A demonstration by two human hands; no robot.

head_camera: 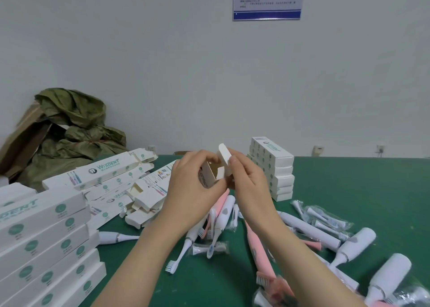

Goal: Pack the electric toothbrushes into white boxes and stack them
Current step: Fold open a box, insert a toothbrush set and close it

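Step in hand: box preparation. One white box is held up between both hands with its near end open; no toothbrush shows in the mouth, so I judge it not yet loaded.
Left hand: fingers curled round the body of the box, steadying it.
Right hand: thumb and fingers pinch the end flap, which stands up and open above the mouth.
Box interior: brown card visible just inside; deeper contents cannot be told.
Loose toothbrushes: white and pink, heaped on the green worktop directly beneath both hands and running on under the right forearm.
Bagged brush heads: on the worktop, out to the right of the right hand.
Closed-box stack: just beyond the right hand, neat.
Second stack: well out to the left of the left forearm.
Unfilled boxes: loose pile, ends open, just left of the left hand.
Next move (judgement): keep the flap clear of the mouth, free the right hand to pick one toothbrush from beneath, slide it in lengthwise, then tuck the flap shut.
Risk: the side tabs may fold inward and block entry.
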